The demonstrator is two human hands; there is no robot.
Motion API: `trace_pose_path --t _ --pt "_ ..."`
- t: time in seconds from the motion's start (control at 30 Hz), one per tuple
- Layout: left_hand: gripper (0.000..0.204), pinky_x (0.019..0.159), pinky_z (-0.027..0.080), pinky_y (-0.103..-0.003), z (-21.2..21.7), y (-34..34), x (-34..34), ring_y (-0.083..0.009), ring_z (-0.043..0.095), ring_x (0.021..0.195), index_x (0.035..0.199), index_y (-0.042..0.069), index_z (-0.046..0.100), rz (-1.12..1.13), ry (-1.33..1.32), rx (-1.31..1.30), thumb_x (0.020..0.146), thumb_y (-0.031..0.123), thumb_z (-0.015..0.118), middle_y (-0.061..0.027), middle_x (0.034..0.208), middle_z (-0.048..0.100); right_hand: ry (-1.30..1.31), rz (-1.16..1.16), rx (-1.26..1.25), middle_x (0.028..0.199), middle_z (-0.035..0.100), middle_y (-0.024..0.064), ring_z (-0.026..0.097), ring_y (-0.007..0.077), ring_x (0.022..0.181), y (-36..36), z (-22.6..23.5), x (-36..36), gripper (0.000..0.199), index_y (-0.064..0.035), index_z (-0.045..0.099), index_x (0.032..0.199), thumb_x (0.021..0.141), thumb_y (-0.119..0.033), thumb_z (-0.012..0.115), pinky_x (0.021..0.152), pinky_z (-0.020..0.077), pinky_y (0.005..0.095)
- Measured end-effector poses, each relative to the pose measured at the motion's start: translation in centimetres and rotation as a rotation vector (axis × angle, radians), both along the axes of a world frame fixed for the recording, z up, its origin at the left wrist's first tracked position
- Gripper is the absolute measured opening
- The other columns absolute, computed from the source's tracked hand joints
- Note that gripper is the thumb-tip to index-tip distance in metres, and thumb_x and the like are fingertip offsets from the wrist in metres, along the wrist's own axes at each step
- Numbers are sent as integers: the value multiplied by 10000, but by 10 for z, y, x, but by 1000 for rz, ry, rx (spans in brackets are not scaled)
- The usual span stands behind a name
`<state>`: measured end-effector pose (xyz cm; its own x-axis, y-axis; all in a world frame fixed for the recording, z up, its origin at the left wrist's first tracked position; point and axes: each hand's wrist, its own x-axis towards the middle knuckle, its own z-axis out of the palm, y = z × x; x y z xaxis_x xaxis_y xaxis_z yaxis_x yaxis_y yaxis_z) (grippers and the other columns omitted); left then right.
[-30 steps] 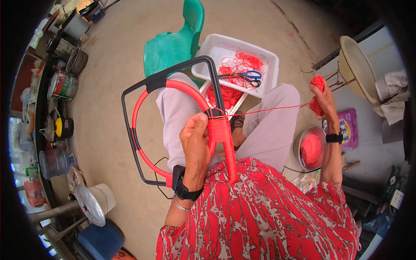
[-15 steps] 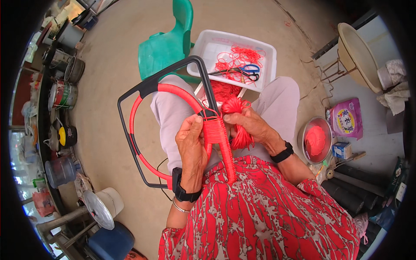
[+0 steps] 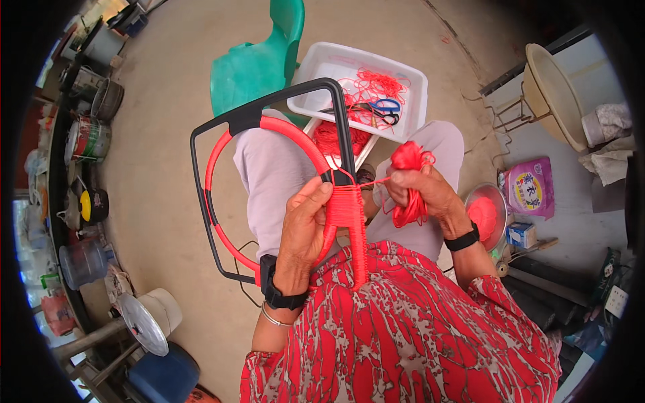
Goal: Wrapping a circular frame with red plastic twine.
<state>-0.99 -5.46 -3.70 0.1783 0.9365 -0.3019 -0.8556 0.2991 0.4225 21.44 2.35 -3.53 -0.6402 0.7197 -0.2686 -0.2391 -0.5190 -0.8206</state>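
A black frame [image 3: 201,176] with a ring [image 3: 216,161] wrapped partly in red cord leans across my lap. My left hand [image 3: 306,218] is closed on its right side, beside a band of red cord wrapping [image 3: 345,213] that binds the ring and the frame bar together. In my right hand [image 3: 430,191], closed and held off to the right, is a bundle of red cord [image 3: 408,161]. One strand runs taut from the bundle to the top of the wrapping. My left fingertips are partly hidden behind the frame.
Beyond my knees stands a white plastic tray [image 3: 306,70] with loose red cord and scissors [image 3: 384,107]. A green plastic chair [image 3: 248,74] is left of it. On the right are a metal bowl [image 3: 498,201] and a purple bag [image 3: 531,188]; pots line the left side.
My right hand has moved right with the cord bundle, away from the frame, and the strand is now stretched straight. The frame and my left hand have shifted slightly right.
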Motion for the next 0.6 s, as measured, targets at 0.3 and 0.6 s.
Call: trace_pose_path --t 0.3,0.6 --pt "347 760 577 -428 12 5 -6 -365 680 843 1224 -79 471 -181 -34 7 990 169 406 -266 1002 643 481 -235 -260 704 478 37 586 191 734 3 8 -35 277 -74 486 760 960 -261 533 538 490 259" --pt "278 661 575 -351 19 10 -2 -259 676 686 1111 -54 568 -200 56 -84 915 142 572 -174 828 665 70 -86 -36 564 371 -38 426 74 517 5 41 -39 322 -115 422 686 955 -226 561 427 338 223"
